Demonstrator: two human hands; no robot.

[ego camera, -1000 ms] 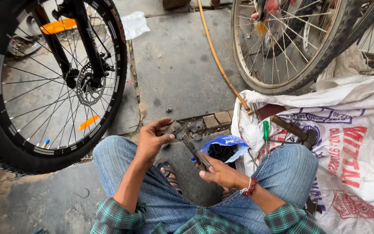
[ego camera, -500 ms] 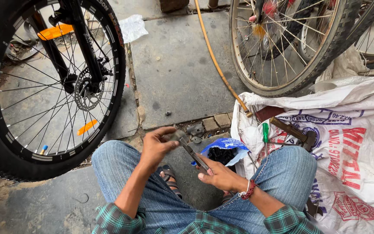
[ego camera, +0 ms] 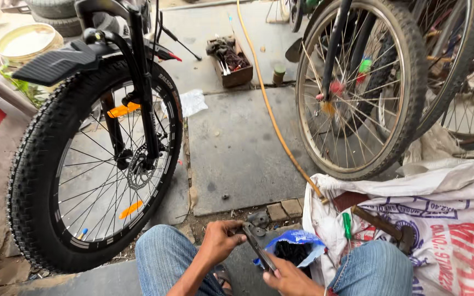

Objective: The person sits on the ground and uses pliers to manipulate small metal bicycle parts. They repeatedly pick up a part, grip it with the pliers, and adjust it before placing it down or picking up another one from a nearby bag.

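Both hands (ego camera: pixel 259 255) grip the dark metal part (ego camera: pixel 259 248) between the knees.

I see even, bright daylight across the whole view, soft rather than harsh; shadows under the fat black tyre (ego camera: pixel 34 181) and the spoked wheel (ego camera: pixel 357 93) are faint and diffuse, with no clear direction of light; the white sack (ego camera: pixel 440 219) is the brightest patch but holds its detail without glare. Focus is sharp from my hands to the far pavement; straight lines bow outward near the edges, a wide-lens distortion.
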